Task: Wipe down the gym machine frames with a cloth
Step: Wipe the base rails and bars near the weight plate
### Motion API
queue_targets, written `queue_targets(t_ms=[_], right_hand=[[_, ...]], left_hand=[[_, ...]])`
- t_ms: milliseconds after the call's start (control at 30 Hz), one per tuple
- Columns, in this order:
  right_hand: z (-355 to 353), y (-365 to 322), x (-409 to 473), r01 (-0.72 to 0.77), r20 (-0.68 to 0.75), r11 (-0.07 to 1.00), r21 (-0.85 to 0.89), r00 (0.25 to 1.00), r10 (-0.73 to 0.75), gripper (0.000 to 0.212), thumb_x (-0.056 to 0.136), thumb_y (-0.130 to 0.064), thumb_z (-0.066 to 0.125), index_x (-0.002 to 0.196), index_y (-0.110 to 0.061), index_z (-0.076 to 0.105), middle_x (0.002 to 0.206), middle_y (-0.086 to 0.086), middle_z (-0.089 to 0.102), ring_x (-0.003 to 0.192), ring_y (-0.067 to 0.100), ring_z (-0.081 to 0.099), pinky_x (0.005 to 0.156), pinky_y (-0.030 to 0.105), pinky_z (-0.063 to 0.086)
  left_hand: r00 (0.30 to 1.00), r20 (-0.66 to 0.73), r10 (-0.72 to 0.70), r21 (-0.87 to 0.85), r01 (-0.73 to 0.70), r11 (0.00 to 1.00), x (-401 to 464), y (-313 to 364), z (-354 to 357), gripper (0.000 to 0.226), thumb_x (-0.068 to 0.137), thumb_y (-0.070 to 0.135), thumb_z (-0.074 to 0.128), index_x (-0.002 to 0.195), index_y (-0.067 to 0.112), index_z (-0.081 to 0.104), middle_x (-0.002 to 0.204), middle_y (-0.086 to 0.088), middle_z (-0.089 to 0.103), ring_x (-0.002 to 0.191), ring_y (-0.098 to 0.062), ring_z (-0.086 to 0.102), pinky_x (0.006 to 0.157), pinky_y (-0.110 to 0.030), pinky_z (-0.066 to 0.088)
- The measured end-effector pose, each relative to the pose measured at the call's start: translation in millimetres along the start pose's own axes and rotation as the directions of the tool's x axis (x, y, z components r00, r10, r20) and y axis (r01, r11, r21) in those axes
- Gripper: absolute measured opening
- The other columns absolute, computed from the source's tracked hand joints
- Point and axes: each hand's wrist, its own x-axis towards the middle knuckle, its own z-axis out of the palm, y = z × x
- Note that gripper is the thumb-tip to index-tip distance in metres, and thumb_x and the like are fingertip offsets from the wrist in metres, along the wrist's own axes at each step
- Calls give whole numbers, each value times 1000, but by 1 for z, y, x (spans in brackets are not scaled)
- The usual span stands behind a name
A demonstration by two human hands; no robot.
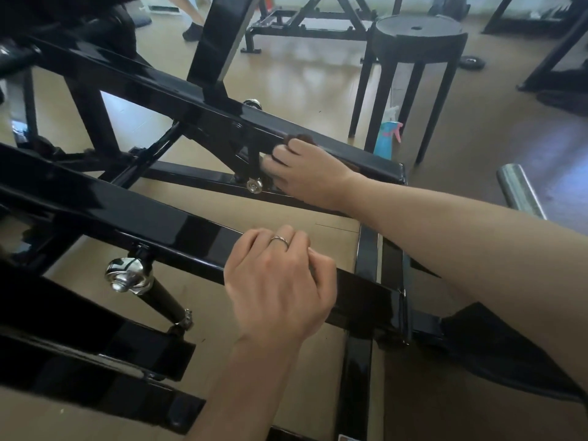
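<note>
The right hand [305, 173] reaches into the middle of the frame and presses a small brown cloth [300, 139] against the far black bar [356, 151]. Only a bit of the cloth peeks out above the fingers, and the fingers curl over it to hold it on the bar.

The left hand [276, 281] sits lower down, in the middle of the frame. Its fingers curl over the near black bar [152, 224] and hold on.

The cloth looks soft and light, so it will likely bunch up and bend around the bar's edges. The bars look hard, shiny and maybe slippery. A flat palm on top of the cloth looks like the best hold.

A blue spray bottle [386, 138] stands by a black stool [420, 36] at the upper right.
</note>
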Motion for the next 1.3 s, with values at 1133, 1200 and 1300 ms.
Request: queue_targets(t_ms=[1133, 1200, 1300], right_hand=[[-122, -24, -84, -737, 790, -319, 595, 610, 65, 36, 110, -34, 40, 123, -13, 66, 99, 2, 64, 92, 19, 62, 100, 40, 52], [-127, -23, -54, -679, 759, -393, 620, 645, 84, 36, 108, -34, 41, 119, -13, 68, 105, 3, 67, 99, 21, 65, 99, 41, 53], [-137, -23, -5, -563, 708, -516, 646, 694, 129, 33, 102, -37, 49, 115, -15, 71, 107, 2, 71, 100, 22, 67, 91, 35, 54]], left_hand=[[906, 331, -265, 206, 205, 957, -28, -51, -56, 66, 107, 43, 9, 160, 4, 16, 169, -11, 12, 157, -22, -2, 127, -35, -6], [898, 349, -266, 198, 207, 958, -27, -53, -60, 63, 109, 41, 15, 160, 4, 19, 169, -11, 15, 157, -22, 0, 128, -39, -2], [901, 363, -236, 222, 162, 961, -21, -56, -68, 59, 109, 39, 24, 156, 3, 28, 164, -14, 26, 156, -27, 12, 128, -45, 12]])
